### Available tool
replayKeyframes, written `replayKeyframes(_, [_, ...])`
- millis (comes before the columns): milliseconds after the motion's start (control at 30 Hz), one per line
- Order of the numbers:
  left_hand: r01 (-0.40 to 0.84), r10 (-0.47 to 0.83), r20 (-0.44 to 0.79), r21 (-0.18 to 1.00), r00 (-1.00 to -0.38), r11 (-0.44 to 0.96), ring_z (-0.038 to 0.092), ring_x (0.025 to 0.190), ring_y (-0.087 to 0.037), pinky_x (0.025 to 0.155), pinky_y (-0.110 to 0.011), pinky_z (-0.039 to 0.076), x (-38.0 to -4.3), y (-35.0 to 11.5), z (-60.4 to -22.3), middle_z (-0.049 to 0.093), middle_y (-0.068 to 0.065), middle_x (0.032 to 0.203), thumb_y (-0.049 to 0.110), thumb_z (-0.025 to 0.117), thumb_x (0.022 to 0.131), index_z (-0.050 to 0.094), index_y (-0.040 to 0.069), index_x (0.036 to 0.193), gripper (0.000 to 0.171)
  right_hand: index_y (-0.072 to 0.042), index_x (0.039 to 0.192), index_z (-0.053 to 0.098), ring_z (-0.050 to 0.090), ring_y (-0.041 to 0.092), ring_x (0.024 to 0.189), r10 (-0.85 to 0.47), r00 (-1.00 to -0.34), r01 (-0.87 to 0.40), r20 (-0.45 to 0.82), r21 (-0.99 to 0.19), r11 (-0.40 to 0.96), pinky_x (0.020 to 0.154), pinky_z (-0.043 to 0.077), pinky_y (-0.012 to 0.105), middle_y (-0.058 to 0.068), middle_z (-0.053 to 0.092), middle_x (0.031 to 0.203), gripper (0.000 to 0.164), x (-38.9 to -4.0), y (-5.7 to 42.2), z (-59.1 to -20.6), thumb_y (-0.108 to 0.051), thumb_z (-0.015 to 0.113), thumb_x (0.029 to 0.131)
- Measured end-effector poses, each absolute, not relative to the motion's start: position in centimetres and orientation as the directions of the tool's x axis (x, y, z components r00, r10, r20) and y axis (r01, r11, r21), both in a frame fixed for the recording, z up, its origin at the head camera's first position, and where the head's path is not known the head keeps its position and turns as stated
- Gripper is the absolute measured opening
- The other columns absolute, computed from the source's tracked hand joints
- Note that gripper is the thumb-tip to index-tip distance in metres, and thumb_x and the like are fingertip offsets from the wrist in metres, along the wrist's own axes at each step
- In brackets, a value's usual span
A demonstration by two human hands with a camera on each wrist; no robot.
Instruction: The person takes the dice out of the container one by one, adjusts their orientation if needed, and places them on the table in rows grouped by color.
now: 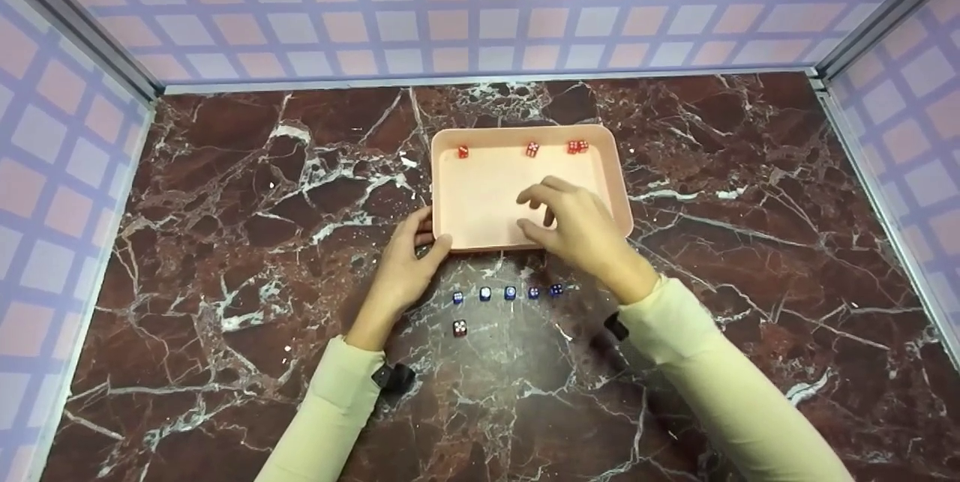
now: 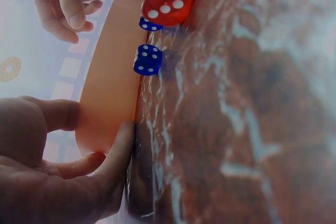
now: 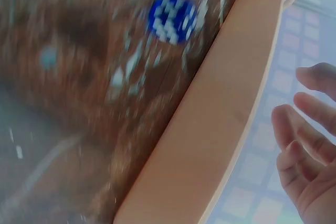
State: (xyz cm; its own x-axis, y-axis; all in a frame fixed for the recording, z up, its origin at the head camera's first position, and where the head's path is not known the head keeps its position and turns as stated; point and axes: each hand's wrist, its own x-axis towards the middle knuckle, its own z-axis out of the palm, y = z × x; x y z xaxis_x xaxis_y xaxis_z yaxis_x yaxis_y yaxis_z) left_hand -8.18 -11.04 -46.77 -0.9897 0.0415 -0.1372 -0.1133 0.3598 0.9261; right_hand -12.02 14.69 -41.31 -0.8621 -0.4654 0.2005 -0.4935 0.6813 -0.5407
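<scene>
A pale pink tray lies on the marble table. At its front left corner, my left hand grips it, thumb at the front rim and fingers along the side. Over the tray's right half hovers my right hand, fingers loosely bent and nothing between them. Inside, along the far wall, sit a red die at left, another red die near the middle and a pair of red dice at right. Several blue dice stand in a row before the tray, with one red die nearer me.
The dark red marble table has white veins. Checked panels wall it off at the back and both sides, with metal strips along the edges. A black wrist camera sits on the left sleeve.
</scene>
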Motion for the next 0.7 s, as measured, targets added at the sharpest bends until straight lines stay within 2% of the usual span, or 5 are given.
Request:
replayKeyframes(167, [-0.105,0.042,-0.128,0.928,-0.991,0.357,0.061,0.126,-0.039,0.114,-0.049,0.046,-8.2,-11.0,-46.8,0.054,-0.025,0.143,0.015,0.066,0.101,0.044,-0.005,0.156,0.062,0.000,0.118,0.073,0.070,0.033,0.081,-0.451,-0.869,-0.486,0.205,-0.522,0.701,0.071,0.060,0.044,0.018,0.071,0.104,0.029,-13.7,15.3,-41.5,-0.013,0.077,0.093])
replayKeyframes(400, [-0.107,0.034,-0.127,0.928,-0.991,0.357,0.061,0.127,-0.039,0.114,-0.049,0.047,-8.2,-11.0,-46.6,0.055,-0.026,0.143,0.014,0.066,0.101,0.044,-0.005,0.156,0.062,0.002,0.128,0.069,0.070,0.037,0.088,-0.403,-0.895,-0.439,0.191,-0.538,0.720,0.079,0.060,0.045,0.021,0.069,0.122,0.040,-16.5,15.7,-42.5,-0.008,0.079,0.090])
replayKeyframes(500, [-0.105,0.028,-0.123,0.928,-0.992,0.358,0.061,0.126,-0.039,0.114,-0.048,0.048,-8.2,-11.0,-46.7,0.055,-0.026,0.142,0.014,0.066,0.101,0.045,-0.005,0.155,0.061,0.000,0.132,0.068,0.070,0.038,0.089,-0.380,-0.906,-0.415,0.185,-0.554,0.722,0.086,0.056,0.048,0.021,0.067,0.128,0.045,-17.5,15.8,-43.0,-0.008,0.079,0.089])
replayKeyframes(633, [-0.086,0.029,-0.103,0.929,-0.994,0.360,0.062,0.124,-0.039,0.113,-0.048,0.048,-8.1,-11.0,-46.8,0.056,-0.026,0.139,0.013,0.066,0.101,0.046,-0.006,0.153,0.059,-0.003,0.134,0.067,0.070,0.036,0.092,-0.341,-0.930,-0.358,0.139,-0.559,0.748,0.106,0.044,0.055,0.019,0.066,0.133,0.048,-18.5,15.6,-43.4,-0.012,0.080,0.089])
replayKeyframes(700, [-0.076,0.029,-0.092,0.931,-0.995,0.357,0.062,0.123,-0.039,0.112,-0.048,0.049,-8.2,-11.0,-46.8,0.056,-0.026,0.138,0.013,0.066,0.101,0.047,-0.007,0.153,0.058,-0.005,0.137,0.065,0.069,0.036,0.095,-0.324,-0.941,-0.322,0.099,-0.557,0.765,0.110,0.042,0.056,0.019,0.063,0.137,0.051,-18.9,15.5,-43.6,-0.014,0.080,0.089])
